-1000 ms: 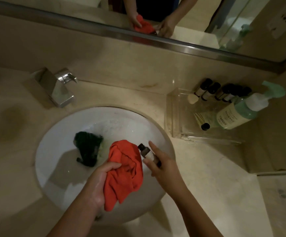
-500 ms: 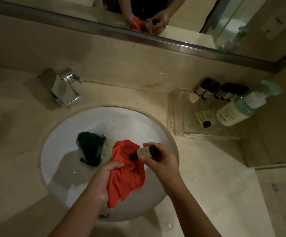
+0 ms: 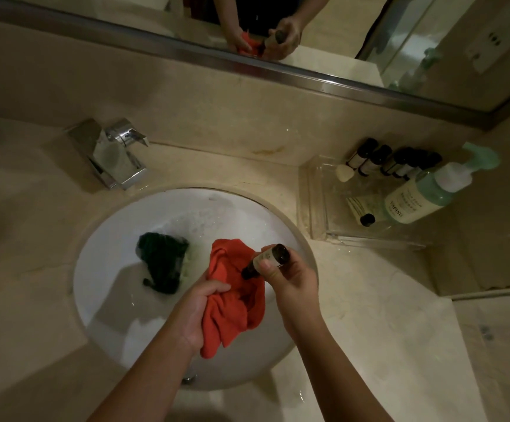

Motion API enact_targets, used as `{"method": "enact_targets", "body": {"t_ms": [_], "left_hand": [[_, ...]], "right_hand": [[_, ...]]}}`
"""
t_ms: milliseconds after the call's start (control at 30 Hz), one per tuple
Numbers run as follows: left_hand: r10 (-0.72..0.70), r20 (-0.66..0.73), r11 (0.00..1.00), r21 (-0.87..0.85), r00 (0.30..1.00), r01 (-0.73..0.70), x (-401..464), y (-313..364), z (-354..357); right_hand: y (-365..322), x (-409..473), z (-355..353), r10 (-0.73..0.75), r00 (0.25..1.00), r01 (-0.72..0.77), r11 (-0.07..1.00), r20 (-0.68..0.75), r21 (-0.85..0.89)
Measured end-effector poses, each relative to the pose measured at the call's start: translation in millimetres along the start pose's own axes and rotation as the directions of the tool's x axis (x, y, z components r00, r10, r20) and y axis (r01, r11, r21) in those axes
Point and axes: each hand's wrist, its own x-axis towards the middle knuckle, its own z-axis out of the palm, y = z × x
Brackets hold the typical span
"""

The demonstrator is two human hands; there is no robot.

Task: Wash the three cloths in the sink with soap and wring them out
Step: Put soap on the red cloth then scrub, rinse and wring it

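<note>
Over the white round sink (image 3: 110, 269) my left hand (image 3: 197, 312) grips a bunched orange cloth (image 3: 232, 312). My right hand (image 3: 290, 278) holds a small dark soap bottle (image 3: 265, 258), tipped with its dark neck down against the cloth's upper folds. A dark green cloth (image 3: 162, 264) lies crumpled and wet on the left of the basin, with foam around it. I see only two cloths.
A chrome faucet (image 3: 116, 156) stands at the back left of the beige counter. At the right, a clear tray (image 3: 314, 202) holds several small dark bottles (image 3: 390, 161) and a green pump bottle (image 3: 421, 196). A mirror (image 3: 308, 25) runs along the back wall.
My right hand turned the small bottle from upright beside the cloth to tipped over it, neck down onto the orange cloth. My left hand kept its grip on the cloth.
</note>
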Motion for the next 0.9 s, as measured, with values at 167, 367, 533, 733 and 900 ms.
{"method": "enact_targets", "body": {"t_ms": [167, 367, 533, 733, 900], "left_hand": [[0.009, 0.026, 1.0, -0.015, 1.0, -0.009, 1, 0, 3], [0.016, 0.015, 1.0, -0.015, 1.0, -0.016, -3, -1, 5], [0.007, 0.048, 1.0, -0.021, 0.999, -0.006, -6, -4, 2], [-0.003, 0.05, 0.998, -0.055, 0.999, 0.006, -8, -2, 0], [0.029, 0.121, 0.999, -0.019, 0.992, -0.027, -12, 3, 4]], "right_hand": [[0, 1, 5, -0.005, 0.997, 0.002, 0.999, -0.076, -0.048], [1, -2, 14, 0.001, 0.992, -0.016, 0.993, -0.124, -0.121], [-5, -3, 16, 0.036, 0.997, -0.044, 0.99, -0.062, -0.133], [-9, -4, 13, 0.123, 0.992, -0.124, 0.992, -0.033, -0.008], [-15, -5, 11, 0.081, 0.995, -0.076, 0.994, -0.063, 0.073]]}}
